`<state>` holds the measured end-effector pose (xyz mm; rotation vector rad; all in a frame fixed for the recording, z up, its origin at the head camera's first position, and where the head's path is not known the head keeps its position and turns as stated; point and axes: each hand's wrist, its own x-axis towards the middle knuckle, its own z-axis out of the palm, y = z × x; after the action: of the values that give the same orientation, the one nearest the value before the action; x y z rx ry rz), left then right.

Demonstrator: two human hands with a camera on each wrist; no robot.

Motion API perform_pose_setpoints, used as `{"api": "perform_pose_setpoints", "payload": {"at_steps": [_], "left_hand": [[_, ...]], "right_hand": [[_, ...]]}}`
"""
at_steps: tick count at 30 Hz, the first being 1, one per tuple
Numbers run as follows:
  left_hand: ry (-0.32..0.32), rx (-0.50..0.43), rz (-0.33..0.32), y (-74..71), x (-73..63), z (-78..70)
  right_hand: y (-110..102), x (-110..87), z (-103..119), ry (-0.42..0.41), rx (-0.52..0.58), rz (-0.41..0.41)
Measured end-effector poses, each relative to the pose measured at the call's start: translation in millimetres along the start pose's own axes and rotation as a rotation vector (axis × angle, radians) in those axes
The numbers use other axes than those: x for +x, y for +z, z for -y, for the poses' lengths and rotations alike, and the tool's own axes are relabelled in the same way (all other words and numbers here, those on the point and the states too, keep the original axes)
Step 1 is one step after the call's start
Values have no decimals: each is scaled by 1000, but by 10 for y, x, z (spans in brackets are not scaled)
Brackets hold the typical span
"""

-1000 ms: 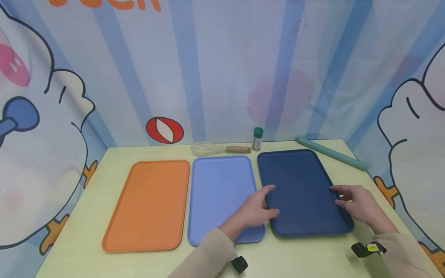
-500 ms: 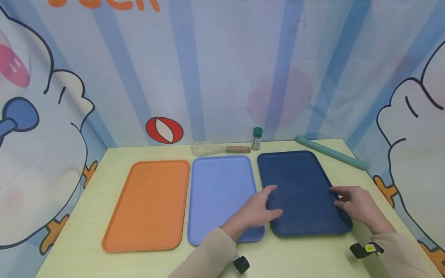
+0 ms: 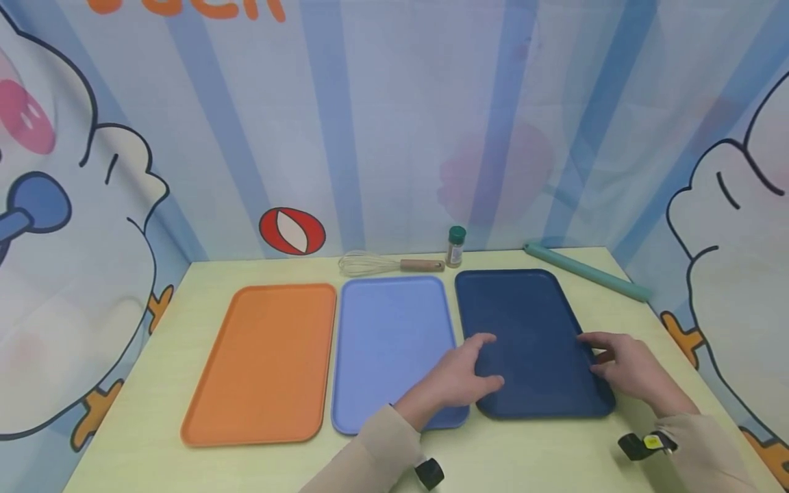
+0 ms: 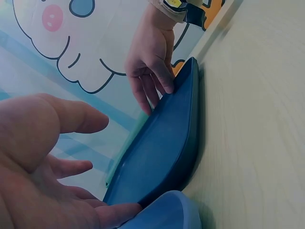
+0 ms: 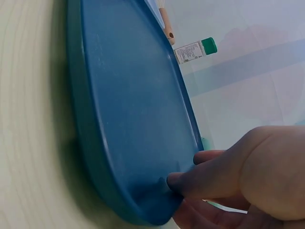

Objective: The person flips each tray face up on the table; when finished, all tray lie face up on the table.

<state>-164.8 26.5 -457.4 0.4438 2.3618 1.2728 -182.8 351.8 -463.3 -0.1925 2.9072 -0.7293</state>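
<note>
A dark blue rectangular tray lies at the right of the table between the two hands. My right hand holds its right rim. In the right wrist view the thumb lies over the inside of the rim, with the other fingers outside it. At the left rim is my left hand, its thumb and fingers spread apart. In the left wrist view a lower finger touches the edge area where the dark blue tray meets the light blue tray. My left forearm crosses over the light blue tray's near corner.
An orange tray lies to the left. Along the back edge of the table are a whisk with a wooden handle, a small green-capped spice jar and a green rod. A printed cloth hangs behind.
The dark blue tray's right side has shifted slightly left, straightening it beside the light blue tray. My right hand has moved left with it; my left hand has shifted slightly right.
</note>
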Motion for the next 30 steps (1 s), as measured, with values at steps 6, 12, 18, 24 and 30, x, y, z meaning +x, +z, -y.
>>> {"api": "perform_pose_setpoints", "payload": {"at_steps": [6,12,18,24,30], "left_hand": [[3,7,14,9,-16,-25],[3,16,26,33,-27,-34],[-3,6,48,52,-55,-51],[-10,-6,75,49,-75,-94],[-5,-4,81,31,-103,-134]], "right_hand": [[8,-7,-26,-22,7,6],[16,-15,-38,-33,2,11],[33,-35,-39,-41,-8,2],[36,-52,-32,-37,-7,9],[27,-65,-22,-46,-1,9]]}}
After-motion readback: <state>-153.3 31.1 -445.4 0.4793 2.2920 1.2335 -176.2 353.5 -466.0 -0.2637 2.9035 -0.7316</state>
